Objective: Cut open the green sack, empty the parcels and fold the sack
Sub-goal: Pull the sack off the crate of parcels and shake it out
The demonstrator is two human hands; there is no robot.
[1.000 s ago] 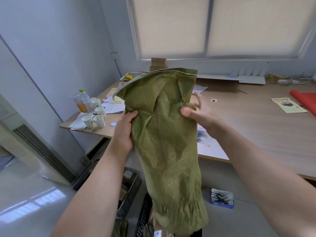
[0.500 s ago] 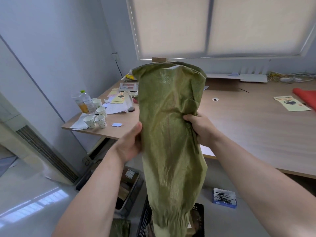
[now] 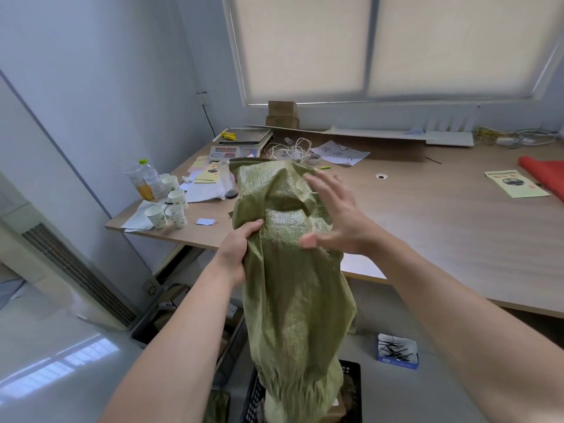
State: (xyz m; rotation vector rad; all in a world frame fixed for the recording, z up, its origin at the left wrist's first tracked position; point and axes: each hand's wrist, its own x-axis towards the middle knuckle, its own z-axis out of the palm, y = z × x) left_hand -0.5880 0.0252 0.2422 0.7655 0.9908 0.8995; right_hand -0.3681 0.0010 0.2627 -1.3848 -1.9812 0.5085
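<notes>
The green woven sack (image 3: 293, 300) hangs upside down in front of me, its frayed open end down over a black crate (image 3: 253, 401) on the floor. My left hand (image 3: 236, 254) is shut on the sack's left edge near the top. My right hand (image 3: 332, 218) is spread open with its fingers apart, the palm against the sack's upper right side; it does not grip. The sack's top is crumpled and drooping. Parcels are barely visible under the sack's end inside the crate.
A wooden desk (image 3: 427, 227) stands behind the sack, carrying paper cups (image 3: 166, 213), bottles (image 3: 146, 186), a scale (image 3: 241, 145), string, papers and a red sheet (image 3: 546, 175). On the floor are a box of black ties (image 3: 396, 351) and cardboard boxes (image 3: 171, 312). A radiator unit (image 3: 67, 270) is on the left.
The sack's top has dropped and crumpled. My right hand has let go of the sack and opened flat against it. My left hand still grips the left edge.
</notes>
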